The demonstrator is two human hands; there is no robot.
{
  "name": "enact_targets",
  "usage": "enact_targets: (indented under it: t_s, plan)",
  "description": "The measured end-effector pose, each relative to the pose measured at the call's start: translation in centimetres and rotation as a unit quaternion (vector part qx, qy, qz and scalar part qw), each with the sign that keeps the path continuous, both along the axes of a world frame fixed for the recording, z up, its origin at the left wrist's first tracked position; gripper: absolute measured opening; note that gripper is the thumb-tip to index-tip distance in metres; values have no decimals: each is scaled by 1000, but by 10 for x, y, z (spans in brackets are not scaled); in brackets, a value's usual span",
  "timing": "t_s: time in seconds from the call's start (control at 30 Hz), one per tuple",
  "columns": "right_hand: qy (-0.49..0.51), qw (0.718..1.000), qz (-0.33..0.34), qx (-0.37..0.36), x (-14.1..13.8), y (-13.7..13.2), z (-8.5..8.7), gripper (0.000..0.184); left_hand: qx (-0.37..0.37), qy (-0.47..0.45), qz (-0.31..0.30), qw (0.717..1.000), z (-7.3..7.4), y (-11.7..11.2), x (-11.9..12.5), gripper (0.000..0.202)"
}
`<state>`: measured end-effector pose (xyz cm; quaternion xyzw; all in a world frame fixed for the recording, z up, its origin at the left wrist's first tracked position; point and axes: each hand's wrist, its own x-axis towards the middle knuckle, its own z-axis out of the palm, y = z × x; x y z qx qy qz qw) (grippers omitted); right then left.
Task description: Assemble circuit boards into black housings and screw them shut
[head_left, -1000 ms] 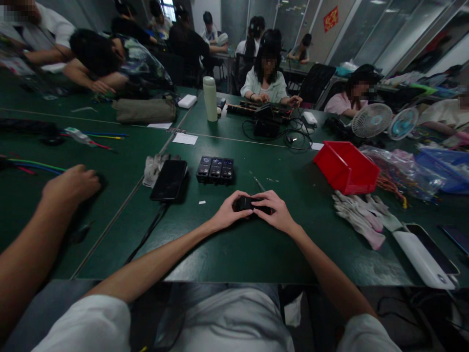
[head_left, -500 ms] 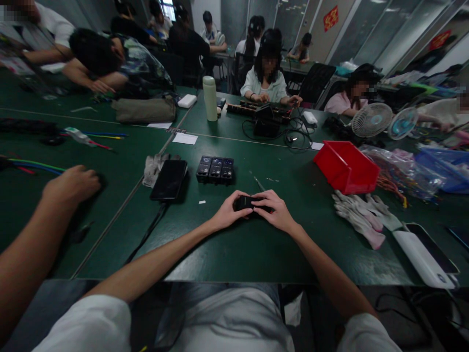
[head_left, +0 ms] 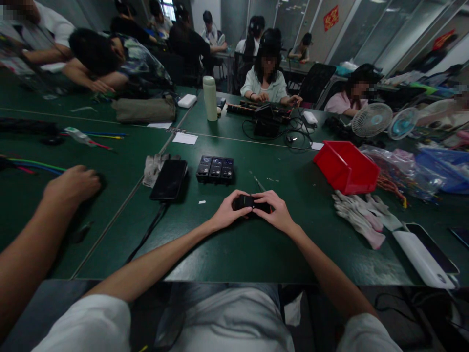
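A small black device (head_left: pixel 247 202) rests on the green table (head_left: pixel 256 249) in front of me. My left hand (head_left: pixel 227 213) grips its left end with thumb and fingers closed on it. My right hand (head_left: pixel 275 211) pinches its right end and top, fingers curled over it. Most of the device is hidden under my fingers. Three similar small black devices (head_left: pixel 215 169) stand in a row just beyond my hands. A thin metal tool (head_left: pixel 259 184) lies on the table right behind my right hand.
A black phone (head_left: pixel 169 179) with a cable and a grey cloth (head_left: pixel 154 167) lie to the left. A red bin (head_left: pixel 346 166), white gloves (head_left: pixel 362 215) and a white power bank (head_left: pixel 421 257) sit to the right. A co-worker's hand (head_left: pixel 71 185) rests at left. Other people sit across.
My hands stay on the small black device; the right fingers have shifted slightly over its top. Nothing else has moved.
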<state>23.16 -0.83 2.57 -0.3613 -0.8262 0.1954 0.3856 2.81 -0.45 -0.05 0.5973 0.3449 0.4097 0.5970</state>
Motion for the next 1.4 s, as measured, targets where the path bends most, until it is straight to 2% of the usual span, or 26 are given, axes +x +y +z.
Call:
enact_targets:
  t_s: [0.13, 0.3, 0.43, 0.57, 0.67, 0.77, 0.83, 0.9, 0.97, 1.03, 1.2, 1.4]
  plan:
    - [0, 1000, -27, 4, 3, 2, 2, 24, 26, 0, 44, 999, 1, 0, 0, 49]
    - [6, 998, -67, 7, 5, 6, -4, 42, 134, 50, 130, 981, 3, 0, -1, 43]
    - [-3, 999, -45, -12, 6, 7, -9, 52, 148, 64, 119, 980, 5, -4, -1, 45]
    - [-26, 999, -41, 9, 8, 9, -12, 49, 147, 64, 90, 983, 7, -5, -2, 50]
    - [-45, 998, -27, 45, 11, 10, -13, 46, 143, 32, 77, 986, 6, 0, -4, 36]
    - [-71, 994, 3, 81, 12, 9, -12, 46, 95, -9, 73, 993, 3, 8, -7, 33]
    - [-88, 990, 27, 105, 11, 7, -13, 46, 24, -37, 43, 998, 2, 12, -9, 33]
    - [-97, 986, 49, 127, 10, 6, -13, 47, -74, -62, -31, 995, 4, 14, -11, 38]
    - [-101, 983, 66, 141, 9, 4, -12, 48, -162, -84, -116, 976, 6, 15, -14, 46]
    - [-106, 981, 72, 143, 8, 3, -11, 48, -213, -102, -161, 958, 8, 15, -16, 48]
    - [-87, 989, 17, 120, 5, 2, -7, 51, -251, -130, -145, 948, 7, 18, -18, 55]
    - [-31, 995, -42, 84, -2, -1, -9, 48, -246, -141, -98, 954, 9, 18, -16, 57]
